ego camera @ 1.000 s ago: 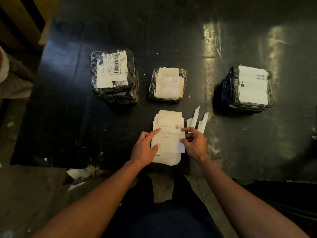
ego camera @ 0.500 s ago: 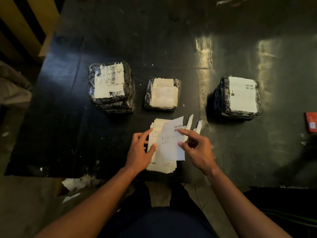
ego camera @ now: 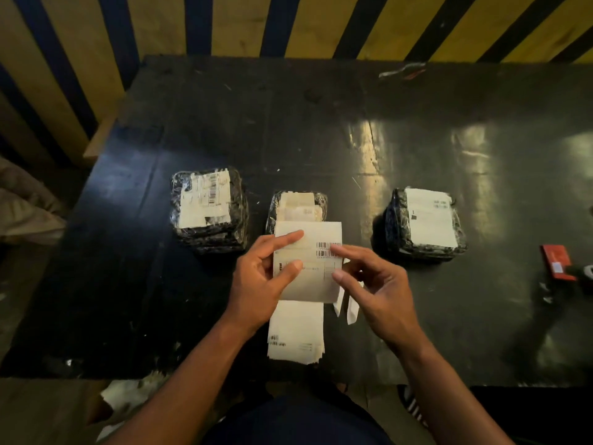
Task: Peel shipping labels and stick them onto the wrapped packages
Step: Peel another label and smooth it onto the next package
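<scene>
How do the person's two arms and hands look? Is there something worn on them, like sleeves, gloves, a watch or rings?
Both forearms are bare up to the bottom edge of the picture: no sleeve shows. The left hand and the right hand wear no gloves. No watch, bracelet or ring shows on the wrists or fingers, though the light is dim. The nails look short and plain.

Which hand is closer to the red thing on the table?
The right hand. The red thing lies far off to its right, by the table's edge. The left hand is farther away, holding the label in the middle, with the right hand between it and the red thing.
</scene>
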The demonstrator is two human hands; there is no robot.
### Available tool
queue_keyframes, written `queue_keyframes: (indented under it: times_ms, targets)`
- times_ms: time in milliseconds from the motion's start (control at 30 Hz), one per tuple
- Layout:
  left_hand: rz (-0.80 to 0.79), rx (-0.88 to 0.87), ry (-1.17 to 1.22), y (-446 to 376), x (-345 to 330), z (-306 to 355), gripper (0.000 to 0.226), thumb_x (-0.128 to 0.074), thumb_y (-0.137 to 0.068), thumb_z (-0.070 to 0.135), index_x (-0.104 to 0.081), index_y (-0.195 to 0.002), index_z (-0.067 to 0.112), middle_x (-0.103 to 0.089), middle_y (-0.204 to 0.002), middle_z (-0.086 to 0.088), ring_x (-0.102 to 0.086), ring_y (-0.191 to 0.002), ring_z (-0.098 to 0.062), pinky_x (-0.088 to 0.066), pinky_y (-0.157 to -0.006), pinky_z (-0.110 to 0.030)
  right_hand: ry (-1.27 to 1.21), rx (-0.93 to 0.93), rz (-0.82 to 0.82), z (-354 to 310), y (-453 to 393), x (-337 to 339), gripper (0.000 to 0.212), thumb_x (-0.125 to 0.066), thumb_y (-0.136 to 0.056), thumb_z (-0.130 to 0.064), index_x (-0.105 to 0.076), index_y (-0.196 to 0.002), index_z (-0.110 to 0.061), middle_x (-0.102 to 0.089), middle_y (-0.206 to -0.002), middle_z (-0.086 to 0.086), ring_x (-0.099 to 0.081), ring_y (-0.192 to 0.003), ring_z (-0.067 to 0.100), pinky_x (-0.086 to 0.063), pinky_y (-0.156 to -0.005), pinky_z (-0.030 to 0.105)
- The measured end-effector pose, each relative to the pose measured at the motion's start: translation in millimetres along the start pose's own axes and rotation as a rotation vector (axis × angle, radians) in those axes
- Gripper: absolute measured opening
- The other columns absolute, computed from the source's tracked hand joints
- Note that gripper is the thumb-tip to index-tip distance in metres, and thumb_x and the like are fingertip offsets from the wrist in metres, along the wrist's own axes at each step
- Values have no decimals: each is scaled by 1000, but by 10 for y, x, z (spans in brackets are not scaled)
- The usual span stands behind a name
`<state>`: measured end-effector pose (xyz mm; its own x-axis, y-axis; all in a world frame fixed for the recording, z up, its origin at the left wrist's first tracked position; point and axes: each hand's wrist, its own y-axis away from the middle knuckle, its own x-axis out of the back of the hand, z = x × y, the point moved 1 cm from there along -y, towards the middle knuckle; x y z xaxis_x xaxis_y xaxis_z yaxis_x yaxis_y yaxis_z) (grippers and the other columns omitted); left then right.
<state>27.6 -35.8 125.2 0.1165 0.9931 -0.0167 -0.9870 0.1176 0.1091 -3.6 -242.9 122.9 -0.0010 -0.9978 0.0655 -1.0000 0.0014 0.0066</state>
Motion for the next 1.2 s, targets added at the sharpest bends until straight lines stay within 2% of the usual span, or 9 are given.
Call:
queue_keyframes:
  times_ms: [133,267,467,900,1067,1200]
  targets:
    - [-45,-86,-25,5,17,212,46,-69,-91,-9,-69,-128,18,-59,-129,-4,-64,-124,-16,-60,-95,-35,-57,56,69,-252,-185,33,29,-71,-92,0,-73,-120,-9,-75,-111,6,-71,-99,32,-62,-88,46]
    - [-61,-125,-32,-17,58,334,47,-69,-90,-10,-69,-127,19,-60,-129,-4,-63,-126,-17,-59,-97,-34,-51,99,128,-434,-369,61,22,-69,-94,-2,-75,-113,-11,-77,-101,6,-73,-95,31,-62,-88,46]
    - [-65,-142,-31,-51,94,402,47,-68,-90,-9,-68,-128,18,-60,-131,-2,-61,-128,-18,-59,-97,-37,-50,138,135,-535,-525,58,20,-65,-96,0,-74,-112,-9,-78,-104,5,-74,-102,26,-62,-89,46]
    - [-89,-148,-79,-113,165,453,46,-68,-91,-7,-67,-128,21,-60,-131,0,-60,-129,-16,-60,-95,-34,-29,153,141,-557,-596,25,19,-68,-95,-2,-74,-110,-11,-76,-96,5,-74,-94,29,-62,-86,52]
    - [-89,-131,-70,-122,179,439,46,-67,-91,-7,-68,-128,21,-62,-129,5,-61,-129,-14,-59,-95,-32,-39,141,137,-566,-600,16,18,-68,-95,-3,-74,-110,-10,-76,-98,4,-74,-96,28,-63,-86,48]
    - [-81,-110,-54,-144,186,444,45,-66,-91,-9,-68,-128,19,-61,-131,1,-62,-127,-15,-60,-95,-34,-51,133,123,-577,-592,9,17,-69,-94,-5,-74,-110,-9,-76,-99,7,-74,-99,28,-63,-86,45]
